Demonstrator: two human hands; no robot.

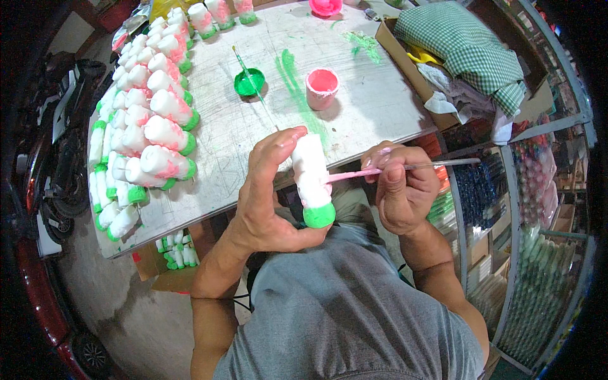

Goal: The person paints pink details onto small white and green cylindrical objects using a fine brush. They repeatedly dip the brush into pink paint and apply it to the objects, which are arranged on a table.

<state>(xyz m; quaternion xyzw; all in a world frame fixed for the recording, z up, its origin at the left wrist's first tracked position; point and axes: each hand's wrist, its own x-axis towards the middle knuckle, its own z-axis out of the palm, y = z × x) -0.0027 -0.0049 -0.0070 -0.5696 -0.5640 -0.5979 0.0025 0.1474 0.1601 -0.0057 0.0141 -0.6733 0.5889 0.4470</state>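
Note:
My left hand (266, 202) grips a white cylindrical piece (306, 168) with a green base, tilted upright between thumb and fingers. In my right hand (402, 190) is a thin paintbrush (443, 163), its pink-coated tip touching the side of the white piece. Beyond my hands on the worktable, a pink tub of paint (322, 88) stands to the right of a shallow green paint container (249, 81) with a stick or brush lying across it.
Rows of white pieces with pink patches and green ends (158, 114) fill the table's (361, 120) left side. A cardboard box with checked cloth (456, 50) sits at right, above glass shelves (538, 278). A box of similar pieces (177, 250) is below; vehicles stand left.

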